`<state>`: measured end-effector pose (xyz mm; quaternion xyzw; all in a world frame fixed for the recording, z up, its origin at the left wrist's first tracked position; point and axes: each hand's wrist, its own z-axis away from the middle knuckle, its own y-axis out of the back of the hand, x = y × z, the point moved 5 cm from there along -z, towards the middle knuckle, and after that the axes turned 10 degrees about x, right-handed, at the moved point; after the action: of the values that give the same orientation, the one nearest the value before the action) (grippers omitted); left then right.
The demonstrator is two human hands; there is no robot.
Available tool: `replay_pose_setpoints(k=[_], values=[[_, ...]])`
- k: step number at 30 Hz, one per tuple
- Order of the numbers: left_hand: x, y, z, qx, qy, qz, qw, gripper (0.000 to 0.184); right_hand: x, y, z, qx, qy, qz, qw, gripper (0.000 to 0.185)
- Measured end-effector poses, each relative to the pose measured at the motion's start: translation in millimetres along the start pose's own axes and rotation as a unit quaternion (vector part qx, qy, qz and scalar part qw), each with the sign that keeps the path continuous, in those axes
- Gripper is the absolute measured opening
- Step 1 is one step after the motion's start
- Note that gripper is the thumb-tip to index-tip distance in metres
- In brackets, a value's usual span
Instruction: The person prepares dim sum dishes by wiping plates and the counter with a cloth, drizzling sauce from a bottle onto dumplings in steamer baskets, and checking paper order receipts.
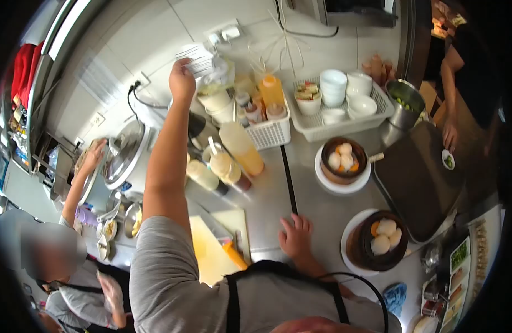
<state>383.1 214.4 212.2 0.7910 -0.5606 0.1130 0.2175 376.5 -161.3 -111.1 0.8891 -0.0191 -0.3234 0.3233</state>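
Note:
My left arm stretches far forward, and my left hand [182, 80] is closed on a printed paper slip [198, 61] near the tiled wall. My right hand [296, 233] lies on the steel counter [267, 197], fingers spread, holding nothing. To its right, a white plate [347, 256] carries a dark round pot [369, 252] with pale round dumplings [384, 236]. Farther up is a similar pot [336, 171] on a second white plate [325, 183]. Left of my right hand, a knife with an orange handle [234, 255] rests on a yellowish cutting board [209, 255].
Squeeze bottles [239, 147] stand ahead, beside a white basket [272, 133] of bottles. A grey rack [317, 130] holds white bowls. A dark tray [417, 177] lies at right, where a person's hand [450, 133] nears a small dish [448, 160]. Another person's hand [92, 155] reaches toward pots at left.

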Motion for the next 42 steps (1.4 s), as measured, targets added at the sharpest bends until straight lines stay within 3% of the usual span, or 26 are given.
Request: replay_pose_setpoints(k=[1,2,4,6,8,12,13,14,15,17,20,29,42], values=[[-7,-7,-20,0.021,0.031,-0.022,0.999,0.024,-1,1,-2,-0.002,0.002,-0.004,1.000,0.033],[-16,-17,-37,0.078,-0.050,-0.017,0.996,0.024,-3,3,-4,-0.003,0.002,-0.006,1.000,0.033],[-32,-37,-64,0.089,-0.018,-0.083,0.992,0.017,-2,1,-5,-0.010,0.004,-0.001,1.000,0.032],[-55,-58,-76,0.078,0.057,-0.110,0.989,0.028,-4,1,-4,-0.002,0.005,0.006,1.000,0.032],[-73,-74,-76,0.044,0.072,-0.149,0.985,0.029,-2,-1,-6,0.009,0.009,0.014,1.000,0.032],[-87,-83,-59,0.059,0.055,-0.083,0.993,0.027,-4,-1,-7,-0.008,0.005,0.019,1.000,0.031],[-88,-81,-55,0.058,0.038,-0.010,0.998,0.030,-6,0,-7,-0.021,0.000,0.018,1.000,0.031],[-112,-91,-55,0.014,0.116,0.074,0.990,0.035,-6,0,-6,-0.024,0.001,0.014,1.000,0.031],[-126,-96,-55,0.016,0.104,0.125,0.987,0.038,-5,-1,-6,-0.023,0.001,0.010,1.000,0.031],[-102,-82,-45,-0.023,0.173,0.192,0.966,0.040,-6,-5,-5,-0.016,0.002,0.009,1.000,0.031],[-100,-80,-44,-0.081,0.196,0.220,0.952,0.045,-4,-7,-4,-0.009,0.010,0.019,1.000,0.031],[-95,-71,-51,-0.097,0.147,0.127,0.976,0.043,-3,-10,-3,-0.020,0.030,0.042,0.998,0.031],[-96,-71,-55,-0.040,0.130,0.100,0.986,0.031,-2,-12,-2,-0.023,0.022,0.033,0.999,0.031]])
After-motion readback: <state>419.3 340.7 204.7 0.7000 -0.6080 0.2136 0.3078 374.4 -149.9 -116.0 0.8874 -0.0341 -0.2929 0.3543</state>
